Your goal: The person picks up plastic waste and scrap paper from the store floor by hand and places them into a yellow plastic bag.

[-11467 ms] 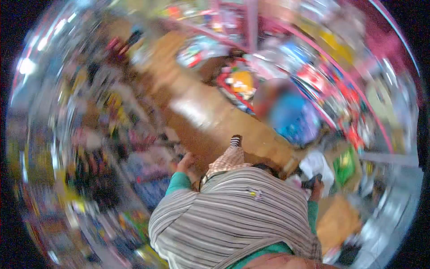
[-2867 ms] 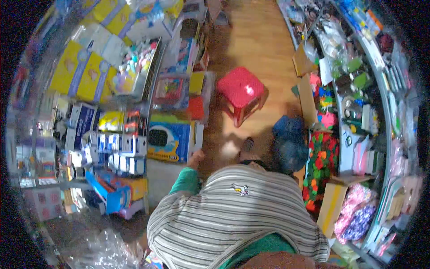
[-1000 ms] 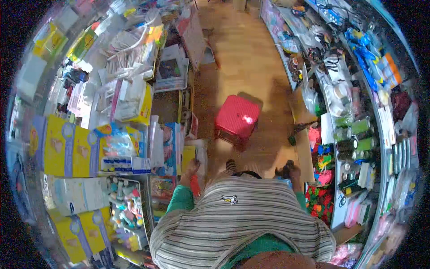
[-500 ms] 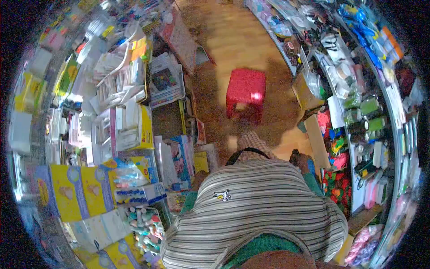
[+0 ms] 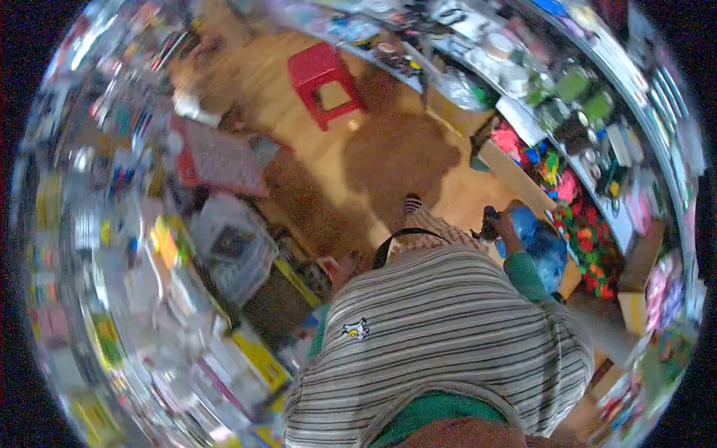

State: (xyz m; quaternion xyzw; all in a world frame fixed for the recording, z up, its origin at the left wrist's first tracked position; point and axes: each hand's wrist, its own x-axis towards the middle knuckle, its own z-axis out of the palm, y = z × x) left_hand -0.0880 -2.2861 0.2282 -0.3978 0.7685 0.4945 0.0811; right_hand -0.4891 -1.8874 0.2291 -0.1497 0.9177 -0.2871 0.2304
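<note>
My right hand (image 5: 508, 228) hangs low on the right side, under a green sleeve. Its fingers are closed round a small black object (image 5: 488, 222) whose kind I cannot tell. Right beside that hand lies a crumpled blue plastic bag (image 5: 539, 254), partly behind my forearm. My left hand (image 5: 345, 270) is down on the left, near the yellow-edged dark bin (image 5: 278, 299) of the left shelf; its fingers are blurred. A striped apron (image 5: 433, 313) covers my body and hides part of both arms.
A red plastic stool (image 5: 321, 75) stands ahead on the wooden floor (image 5: 261, 82). Blurred shelves of stationery and boxed goods line the left. On the right run shelves with green jars (image 5: 573, 84) and a cardboard box of red flowers (image 5: 586, 243). A person's foot (image 5: 196, 108) shows far left.
My view has swung to the right, so the stool now sits farther up and left. The blue bag and my right hand have come into fuller view.
</note>
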